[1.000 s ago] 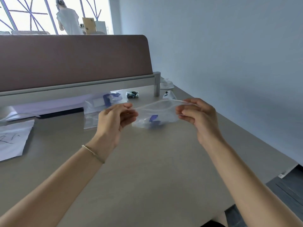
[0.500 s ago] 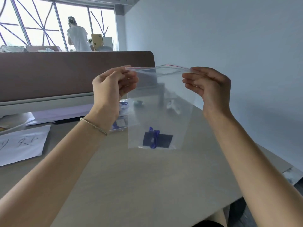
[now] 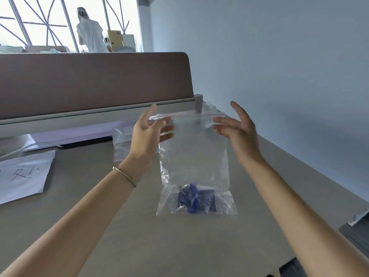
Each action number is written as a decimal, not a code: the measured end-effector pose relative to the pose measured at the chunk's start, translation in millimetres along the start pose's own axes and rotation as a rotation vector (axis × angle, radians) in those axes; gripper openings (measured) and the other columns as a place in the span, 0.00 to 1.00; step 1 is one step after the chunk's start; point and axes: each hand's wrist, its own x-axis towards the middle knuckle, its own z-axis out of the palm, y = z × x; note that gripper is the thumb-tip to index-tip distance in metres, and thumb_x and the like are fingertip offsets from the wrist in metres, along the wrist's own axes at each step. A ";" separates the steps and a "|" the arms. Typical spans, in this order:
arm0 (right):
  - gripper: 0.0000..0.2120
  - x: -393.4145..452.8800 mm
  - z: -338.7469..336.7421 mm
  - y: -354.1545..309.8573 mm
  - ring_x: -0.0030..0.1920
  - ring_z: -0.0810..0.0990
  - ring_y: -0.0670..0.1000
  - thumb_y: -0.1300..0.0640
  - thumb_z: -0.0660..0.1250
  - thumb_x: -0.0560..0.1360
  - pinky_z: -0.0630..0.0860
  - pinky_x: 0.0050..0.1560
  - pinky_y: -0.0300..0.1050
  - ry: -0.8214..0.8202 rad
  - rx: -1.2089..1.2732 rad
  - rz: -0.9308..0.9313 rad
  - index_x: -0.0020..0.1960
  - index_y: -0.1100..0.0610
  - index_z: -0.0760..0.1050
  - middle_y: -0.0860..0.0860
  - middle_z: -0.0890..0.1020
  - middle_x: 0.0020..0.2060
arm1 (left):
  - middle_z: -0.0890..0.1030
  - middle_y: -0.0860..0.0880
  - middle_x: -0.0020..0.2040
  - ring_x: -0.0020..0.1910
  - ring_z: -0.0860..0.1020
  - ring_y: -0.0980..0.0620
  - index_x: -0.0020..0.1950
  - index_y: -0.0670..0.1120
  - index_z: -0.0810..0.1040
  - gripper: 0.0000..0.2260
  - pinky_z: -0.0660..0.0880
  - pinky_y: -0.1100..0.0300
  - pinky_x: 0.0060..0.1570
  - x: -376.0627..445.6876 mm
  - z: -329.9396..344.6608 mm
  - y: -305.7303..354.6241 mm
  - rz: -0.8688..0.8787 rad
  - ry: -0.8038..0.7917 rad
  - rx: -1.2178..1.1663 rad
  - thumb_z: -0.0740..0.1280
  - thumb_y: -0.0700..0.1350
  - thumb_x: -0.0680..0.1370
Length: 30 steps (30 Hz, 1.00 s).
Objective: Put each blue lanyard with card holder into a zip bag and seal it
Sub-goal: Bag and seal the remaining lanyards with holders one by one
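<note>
A clear zip bag (image 3: 195,156) with a red line along its top hangs upright in front of me, its bottom edge resting on the grey table (image 3: 99,226). A folded blue lanyard with a dark card holder (image 3: 194,198) lies at the bottom of the bag. My left hand (image 3: 147,134) is at the bag's top left corner and my right hand (image 3: 237,128) at its top right corner. On both hands the fingers are spread and loose around the zip strip, not pinching it.
More zip bags (image 3: 123,136) lie behind my left hand. A handwritten sheet of paper (image 3: 24,174) is at the left. A brown desk divider (image 3: 95,80) closes the far side. The table edge (image 3: 323,196) runs along my right. A person (image 3: 89,35) stands by the window.
The bag has come down from head height until its bottom touches the table. Both hands have gone from pinching the zip strip to fingers spread apart.
</note>
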 end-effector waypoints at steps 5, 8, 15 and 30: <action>0.11 -43.7 9.1 37.7 0.37 0.82 0.46 0.59 0.64 0.69 0.80 0.42 0.49 -0.185 -0.617 -0.269 0.48 0.50 0.82 0.44 0.84 0.37 | 0.82 0.55 0.42 0.41 0.80 0.57 0.48 0.53 0.82 0.10 0.78 0.60 0.43 -31.2 1.4 -43.4 0.406 -0.239 0.925 0.65 0.39 0.75; 0.06 -74.1 16.9 62.4 0.34 0.79 0.52 0.55 0.62 0.68 0.74 0.31 0.47 -0.295 -1.013 -0.405 0.36 0.51 0.77 0.46 0.79 0.32 | 0.79 0.54 0.41 0.41 0.78 0.50 0.43 0.51 0.79 0.06 0.71 0.59 0.34 -48.8 2.5 -74.9 0.542 -0.395 1.248 0.64 0.43 0.71; 0.02 -88.3 16.9 83.9 0.34 0.75 0.49 0.57 0.65 0.67 0.63 0.32 0.42 -0.338 -1.095 -0.439 0.36 0.52 0.75 0.45 0.75 0.33 | 0.77 0.52 0.36 0.35 0.76 0.49 0.40 0.48 0.74 0.08 0.64 0.62 0.33 -54.1 -3.2 -107.7 0.593 -0.451 1.304 0.56 0.46 0.68; 0.08 -38.2 27.7 79.7 0.48 0.78 0.52 0.57 0.65 0.75 0.69 0.41 0.45 -0.540 -1.124 -0.204 0.48 0.49 0.81 0.46 0.76 0.41 | 0.78 0.52 0.50 0.52 0.76 0.51 0.52 0.50 0.77 0.09 0.70 0.59 0.44 -6.1 11.8 -97.6 0.305 -0.544 1.366 0.62 0.46 0.74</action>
